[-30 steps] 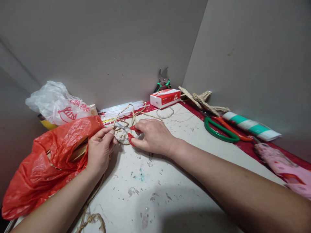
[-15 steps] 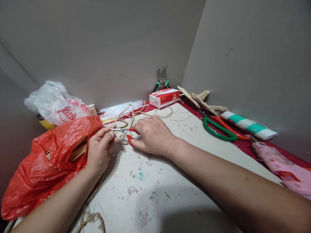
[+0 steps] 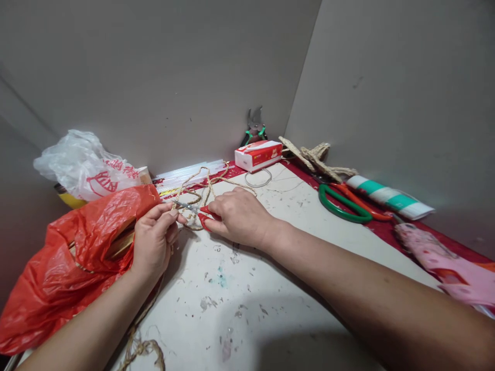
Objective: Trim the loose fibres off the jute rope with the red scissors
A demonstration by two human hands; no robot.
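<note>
My right hand grips small red-handled scissors, thumb and finger in the loops, with the blades pointing left. At the blade tips, my left hand is closed in a pinch on a tan braided straw rope. The pinched bit is mostly hidden by my fingers. One part of the rope trails down from my left hand to the near edge. More of it lies in loose loops behind the scissors, across the white board. The blades look nearly closed, close to my left fingertips.
A red plastic bag and a clear bag sit at left. Behind are clear sticks, a tissue pack and pruning shears. Big green-handled scissors, a striped roll and pink cloth line the right.
The scissor blades have come closer together near the left fingertips. The whole view has shifted slightly, and both hands stay in about the same place over the board.
</note>
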